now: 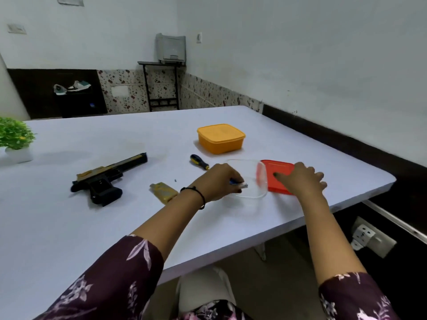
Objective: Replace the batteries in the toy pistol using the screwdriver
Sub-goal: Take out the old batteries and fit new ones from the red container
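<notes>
The black and gold toy pistol lies on its side at the table's left. Its gold battery cover lies to its right, with a tiny screw just beyond. A black and yellow screwdriver rests further back. My left hand pinches batteries over the open clear container. My right hand rests on the red lid, which leans against the container's right side.
A closed orange box stands behind the screwdriver. A small green plant in a white pot sits at the far left edge. The white table ends just right of the red lid, next to the wall.
</notes>
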